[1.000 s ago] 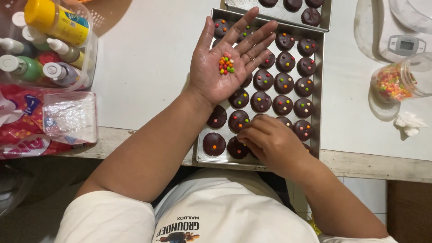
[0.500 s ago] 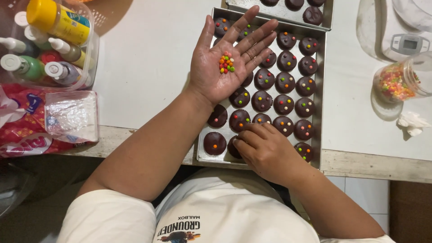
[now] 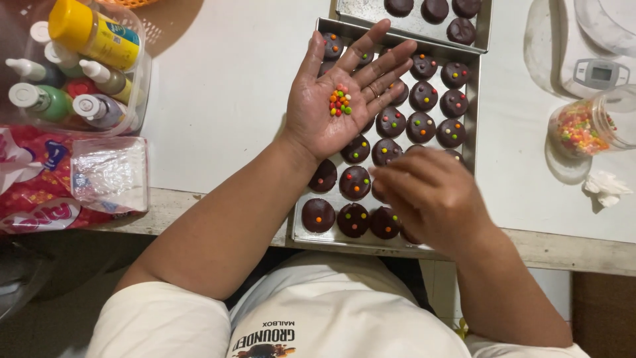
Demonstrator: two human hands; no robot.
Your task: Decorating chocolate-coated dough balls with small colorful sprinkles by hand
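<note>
My left hand [image 3: 328, 126] is held palm up over a metal tray [image 3: 299, 233], with a small heap of coloured candies [image 3: 340, 101] resting in the palm. The tray holds rows of round chocolate-coated pieces [image 3: 318, 215], most topped with a few coloured candies. My right hand [image 3: 430, 199] hovers over the tray's near rows, blurred, fingers pointing left towards the middle pieces. Whether it pinches a candy is unclear.
A jar of the same coloured candies [image 3: 583, 129] lies at the right beside a kitchen scale [image 3: 599, 73] and a white crumpled tissue [image 3: 606, 187]. A second tray [image 3: 344, 16] sits behind. At the left are a clear box of bottles [image 3: 73, 73] and red packets [image 3: 33, 199].
My right hand has lifted off the near row of pieces and moved up and to the right. The left hand stays palm up with the candies.
</note>
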